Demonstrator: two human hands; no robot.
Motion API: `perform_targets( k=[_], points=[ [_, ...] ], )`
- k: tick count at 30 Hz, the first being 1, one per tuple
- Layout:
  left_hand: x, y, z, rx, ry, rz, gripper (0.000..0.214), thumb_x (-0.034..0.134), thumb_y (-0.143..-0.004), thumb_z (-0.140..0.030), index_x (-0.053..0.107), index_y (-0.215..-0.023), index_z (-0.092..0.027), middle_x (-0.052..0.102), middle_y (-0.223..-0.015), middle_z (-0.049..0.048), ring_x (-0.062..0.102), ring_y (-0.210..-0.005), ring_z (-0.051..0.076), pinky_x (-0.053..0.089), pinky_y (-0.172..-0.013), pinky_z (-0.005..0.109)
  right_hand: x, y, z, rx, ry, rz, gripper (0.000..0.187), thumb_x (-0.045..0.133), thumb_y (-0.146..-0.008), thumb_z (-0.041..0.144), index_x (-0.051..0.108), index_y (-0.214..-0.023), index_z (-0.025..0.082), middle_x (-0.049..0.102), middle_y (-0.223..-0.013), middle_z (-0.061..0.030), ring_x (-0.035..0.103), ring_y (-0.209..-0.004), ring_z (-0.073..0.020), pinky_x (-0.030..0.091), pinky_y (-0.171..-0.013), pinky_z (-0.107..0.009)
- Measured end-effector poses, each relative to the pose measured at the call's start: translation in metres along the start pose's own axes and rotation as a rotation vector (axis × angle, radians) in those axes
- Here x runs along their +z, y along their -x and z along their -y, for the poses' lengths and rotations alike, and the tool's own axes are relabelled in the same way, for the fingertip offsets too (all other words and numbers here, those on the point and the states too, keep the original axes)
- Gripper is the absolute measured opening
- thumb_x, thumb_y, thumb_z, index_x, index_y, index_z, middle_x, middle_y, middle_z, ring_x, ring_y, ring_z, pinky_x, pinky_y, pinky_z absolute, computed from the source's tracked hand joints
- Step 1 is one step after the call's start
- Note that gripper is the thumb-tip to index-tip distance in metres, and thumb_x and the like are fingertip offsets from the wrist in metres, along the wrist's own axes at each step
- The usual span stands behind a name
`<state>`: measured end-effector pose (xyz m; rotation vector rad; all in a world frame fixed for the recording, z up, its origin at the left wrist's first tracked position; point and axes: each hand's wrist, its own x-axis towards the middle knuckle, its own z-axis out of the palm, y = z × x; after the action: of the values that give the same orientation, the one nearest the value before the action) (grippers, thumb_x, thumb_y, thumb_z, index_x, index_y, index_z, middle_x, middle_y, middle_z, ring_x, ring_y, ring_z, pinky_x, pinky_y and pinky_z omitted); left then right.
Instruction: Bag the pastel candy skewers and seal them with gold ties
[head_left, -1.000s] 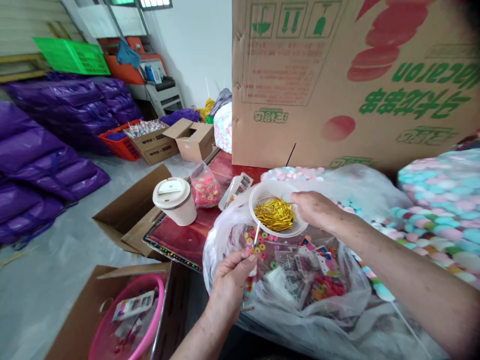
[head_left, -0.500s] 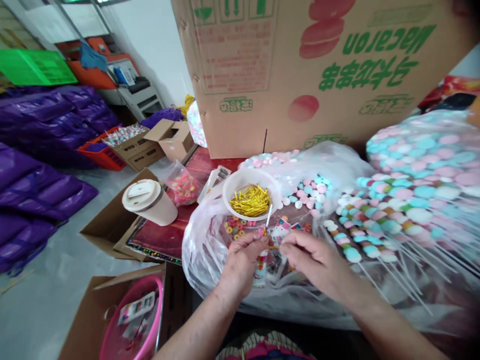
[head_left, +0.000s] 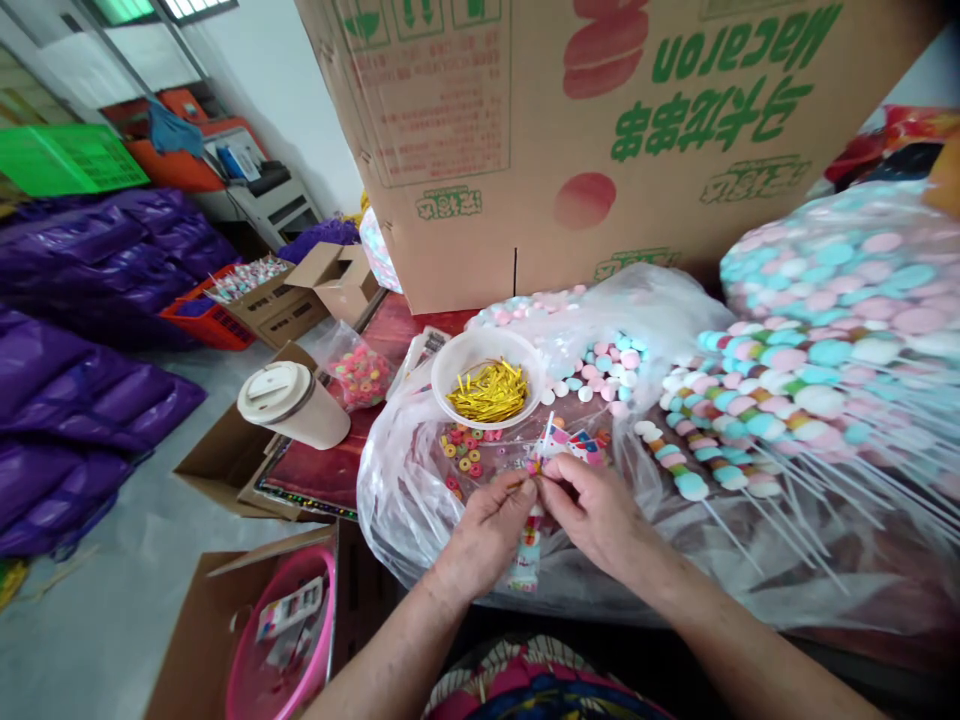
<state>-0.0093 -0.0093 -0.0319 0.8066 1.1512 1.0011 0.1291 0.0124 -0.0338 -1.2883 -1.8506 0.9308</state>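
Note:
A small printed clear packet [head_left: 525, 565] hangs below my fingers, with a white stick [head_left: 548, 428] poking up from its gathered neck. My left hand [head_left: 487, 525] is closed in a pinch on that neck. My right hand [head_left: 596, 510] meets it there, thumb and forefinger pinched at a gold twist tie [head_left: 516, 486] that is mostly hidden by fingers. Just beyond stands a white bowl [head_left: 447, 403] of gold twist ties. Ring-shaped candies [head_left: 466, 452] and printed packets [head_left: 583, 445] lie on clear plastic around my hands.
Skewers of pastel marshmallows [head_left: 795, 400] lie on the right, below a full bag [head_left: 847, 260]. A large carton [head_left: 480, 240] rises behind. On the left are a lidded cup [head_left: 296, 405], a candy bag [head_left: 356, 368] and, lower, a pink basin [head_left: 328, 620] inside a box.
My right hand has moved left and come together with my left hand at the packet's neck. The tie that stretched between them is now mostly covered. The whole view has shifted slightly.

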Motion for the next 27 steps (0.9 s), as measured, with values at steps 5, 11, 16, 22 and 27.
perform_targets(
  k=[5,11,16,22,27],
  points=[
    [-0.006,-0.001,-0.002,-0.013,0.108,0.055,0.029,0.074,-0.069,-0.040,0.066,-0.063,-0.013,0.056,-0.057,-0.0012,0.046,-0.055,0.008,0.035,-0.056,0.021,0.002,0.010,0.004,0.084,-0.105,-0.029,0.015,0.048,-0.087,0.033,0.052,-0.079,0.020,0.051,-0.053,0.0050,0.045,-0.047,-0.0099,0.036,-0.046,-0.021],
    [-0.021,0.006,-0.001,-0.384,0.431,0.451,0.035,0.085,-0.055,-0.032,0.068,-0.073,-0.008,0.065,-0.059,0.0056,0.061,-0.051,0.014,0.048,-0.050,0.023,-0.029,0.013,0.025,-0.300,-0.106,0.410,0.025,0.041,-0.094,0.022,0.055,-0.072,0.019,0.064,-0.068,0.0003,0.059,-0.062,-0.0098,0.043,-0.060,-0.020],
    [-0.022,0.010,-0.002,-0.358,0.604,0.506,0.064,0.083,-0.059,-0.019,0.056,-0.117,-0.018,0.069,-0.070,0.0033,0.065,-0.055,0.015,0.052,-0.051,0.022,-0.028,0.011,0.033,-0.263,-0.067,0.443,0.021,0.041,-0.094,0.025,0.048,-0.074,0.020,0.062,-0.065,0.0008,0.057,-0.060,-0.0103,0.041,-0.057,-0.020],
    [-0.004,0.013,-0.008,-0.122,0.451,0.070,0.063,0.083,-0.061,-0.022,0.052,-0.115,-0.018,0.060,-0.055,-0.0043,0.054,-0.044,0.009,0.041,-0.047,0.018,-0.008,0.019,0.017,-0.178,0.241,0.128,0.021,0.034,-0.093,0.024,0.038,-0.072,0.023,0.053,-0.053,0.0016,0.049,-0.044,-0.0123,0.029,-0.044,-0.024],
    [0.012,0.013,-0.011,0.068,0.123,-0.102,0.069,0.080,-0.065,-0.043,0.050,-0.123,-0.022,0.068,-0.077,0.0013,0.061,-0.068,0.014,0.045,-0.061,0.023,-0.021,0.019,0.014,-0.353,0.443,-0.093,0.020,0.035,-0.085,0.013,0.051,-0.075,0.020,0.059,-0.061,-0.0071,0.054,-0.057,-0.0193,0.036,-0.055,-0.031]
  ],
)
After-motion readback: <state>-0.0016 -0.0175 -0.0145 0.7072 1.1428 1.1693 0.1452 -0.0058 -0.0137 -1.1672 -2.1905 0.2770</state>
